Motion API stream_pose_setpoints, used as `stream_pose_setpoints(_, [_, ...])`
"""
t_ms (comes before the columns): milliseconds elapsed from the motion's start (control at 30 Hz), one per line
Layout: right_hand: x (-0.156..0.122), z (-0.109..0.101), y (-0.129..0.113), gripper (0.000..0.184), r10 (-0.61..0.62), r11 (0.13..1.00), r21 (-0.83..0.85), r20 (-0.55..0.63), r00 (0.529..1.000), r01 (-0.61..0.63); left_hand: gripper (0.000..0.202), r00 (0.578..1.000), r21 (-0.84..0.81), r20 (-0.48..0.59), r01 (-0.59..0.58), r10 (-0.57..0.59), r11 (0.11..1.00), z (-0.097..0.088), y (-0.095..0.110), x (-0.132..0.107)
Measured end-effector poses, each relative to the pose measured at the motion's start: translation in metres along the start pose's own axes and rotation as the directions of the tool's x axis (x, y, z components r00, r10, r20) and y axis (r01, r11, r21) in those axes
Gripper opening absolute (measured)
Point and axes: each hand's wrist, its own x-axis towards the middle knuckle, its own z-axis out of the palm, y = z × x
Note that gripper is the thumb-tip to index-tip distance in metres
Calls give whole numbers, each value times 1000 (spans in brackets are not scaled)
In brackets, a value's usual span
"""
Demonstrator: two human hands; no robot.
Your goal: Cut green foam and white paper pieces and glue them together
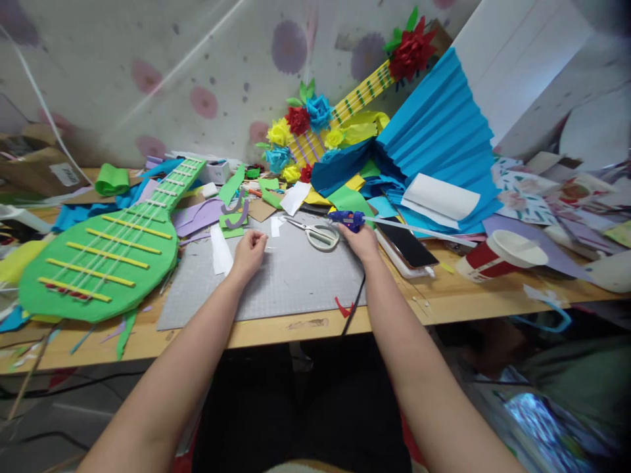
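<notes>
My right hand (pixel 363 240) is wrapped round a blue hot glue gun (pixel 344 217) at the right of the grey cutting mat (pixel 296 282). A long pale translucent glue stick (pixel 419 228) runs out behind the gun to the right. My left hand (pixel 250 252) is closed in a pinch above the mat; a faint clear sliver shows by its fingertips, too small to make out. Between the hands lie scissors (pixel 320 236) with pale handles. White paper scraps (pixel 221 251) lie beside my left hand.
A green paper lute (pixel 108 256) lies at left. Behind stand a flower-covered yellow instrument (pixel 362 95) and pleated blue paper (pixel 436 131). At right are a phone (pixel 408 243) and a paper cup (pixel 493 257). A black cord (pixel 355 305) hangs over the table's front edge.
</notes>
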Motion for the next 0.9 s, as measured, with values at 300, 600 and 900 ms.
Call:
stream_pose_setpoints(300, [-4, -4, -3, 45, 1, 999, -50, 9, 1000, -1, 13, 998, -146, -67, -22, 12, 989, 1, -11, 7])
stream_pose_setpoints(600, [-21, -24, -10, 68, -76, 914, -404, -75, 994, 40, 9, 989, -56, -143, 23, -31, 998, -2, -8, 3])
stream_pose_setpoints(900, [-68, -14, -76, 23, -282, 842, -387, 281, 918, 377, 10, 968, -78, -249, 0, -19, 997, -2, -12, 7])
